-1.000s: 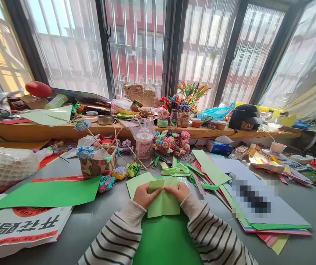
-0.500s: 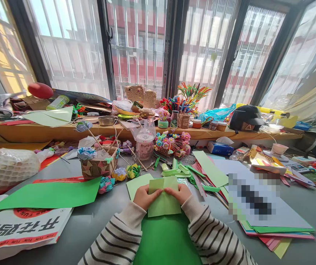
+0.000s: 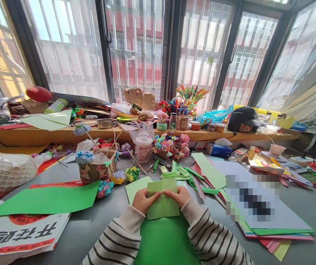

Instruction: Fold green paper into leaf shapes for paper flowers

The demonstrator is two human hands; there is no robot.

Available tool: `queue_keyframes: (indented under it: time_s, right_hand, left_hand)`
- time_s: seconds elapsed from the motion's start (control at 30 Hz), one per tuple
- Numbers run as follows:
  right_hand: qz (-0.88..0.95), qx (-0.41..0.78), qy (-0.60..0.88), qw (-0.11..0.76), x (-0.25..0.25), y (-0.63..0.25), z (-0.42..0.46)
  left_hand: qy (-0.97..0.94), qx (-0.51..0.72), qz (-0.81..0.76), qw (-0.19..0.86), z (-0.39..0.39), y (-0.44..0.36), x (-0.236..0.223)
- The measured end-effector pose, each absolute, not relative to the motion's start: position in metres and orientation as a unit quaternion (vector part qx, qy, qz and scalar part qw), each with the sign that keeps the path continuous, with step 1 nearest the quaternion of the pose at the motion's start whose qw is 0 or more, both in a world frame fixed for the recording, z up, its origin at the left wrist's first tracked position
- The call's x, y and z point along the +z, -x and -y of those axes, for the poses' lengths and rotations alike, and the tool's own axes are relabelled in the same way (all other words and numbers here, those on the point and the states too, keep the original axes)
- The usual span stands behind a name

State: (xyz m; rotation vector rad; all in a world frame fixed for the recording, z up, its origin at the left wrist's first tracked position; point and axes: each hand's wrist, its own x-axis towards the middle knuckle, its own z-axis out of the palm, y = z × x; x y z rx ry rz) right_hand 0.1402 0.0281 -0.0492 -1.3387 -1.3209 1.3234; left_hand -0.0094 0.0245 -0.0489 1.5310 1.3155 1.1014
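Note:
A small light green sheet of paper (image 3: 163, 210), creased down its middle, is held up between both hands. My left hand (image 3: 144, 200) pinches it from the left, thumb on the near face close to the centre crease. From the right my right hand (image 3: 180, 197) grips it the same way, and the two thumb tips nearly meet. Fingers behind the sheet are hidden. Below it lies a larger dark green sheet (image 3: 164, 243) at the table's near edge. Another light green sheet (image 3: 135, 187) rests just beyond my left hand.
Folded green paper strips (image 3: 176, 171) lie beyond the hands. Left stand a basket with paper flowers (image 3: 98, 170) and a green sheet (image 3: 47, 198) on a printed bag (image 3: 31, 235). A lidded cup (image 3: 143, 147) stands behind. Stacked coloured paper (image 3: 279, 206) is at right.
The camera view has shifted slightly, so the scene sits a little lower. Both hands keep their hold on the light green paper, with hardly any visible movement.

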Motion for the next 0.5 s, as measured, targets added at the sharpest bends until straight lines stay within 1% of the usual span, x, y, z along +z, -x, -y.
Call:
queue_keyframes:
  time_s: [0.17,0.3,0.5]
  right_hand:
    - [0.524,0.506,0.548,0.41,-0.0499,-0.1407,-0.0292]
    - [0.523,0.5,0.552,0.415,-0.0526,-0.1386,-0.029]
    - [0.523,0.525,0.539,0.399,-0.0453,-0.1375,-0.026]
  left_hand:
    - [-0.617,0.395,-0.527,0.43,-0.0212,0.0098,-0.0427]
    - [-0.625,0.397,-0.529,0.415,-0.0199,0.0096,-0.0415]
    - [-0.639,0.408,-0.522,0.39,-0.0222,0.0098,-0.0459]
